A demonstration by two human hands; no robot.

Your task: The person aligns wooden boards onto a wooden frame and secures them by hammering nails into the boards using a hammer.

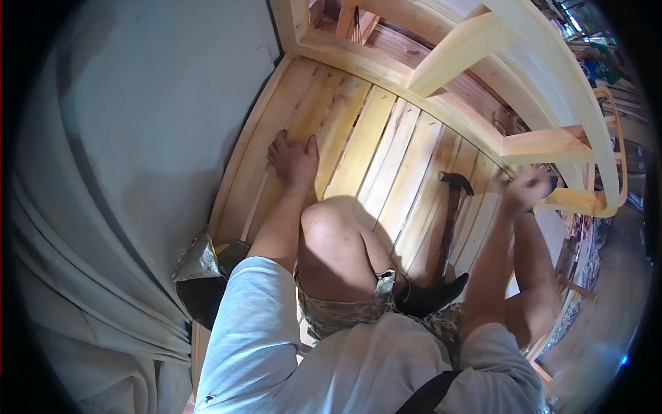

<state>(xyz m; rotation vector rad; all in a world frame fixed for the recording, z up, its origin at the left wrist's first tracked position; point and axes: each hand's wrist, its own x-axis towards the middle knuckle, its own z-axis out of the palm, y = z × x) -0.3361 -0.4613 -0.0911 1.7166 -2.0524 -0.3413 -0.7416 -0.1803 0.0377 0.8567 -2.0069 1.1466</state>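
My left hand (294, 160) lies flat on the wooden slats (348, 138), fingers spread and nothing in it. On the right, my right hand (525, 190) is raised beside the wooden frame rail (476, 141), its fingers curled and somewhat blurred. Something dark shows at its far edge, too small to make out. Between my two hands a claw hammer (451, 224) rests on the slats, its dark head pointing away from me and its handle toward my body. My bent knee (334, 231) is close to my left forearm.
Curved wooden braces (462, 52) rise along the far side. Grey fabric (158, 131) hangs at the left. A container with a torn silvery edge (196, 259) is beside my left elbow. A looped wooden piece (620, 152) stands at the right. Narrow gaps separate some slats.
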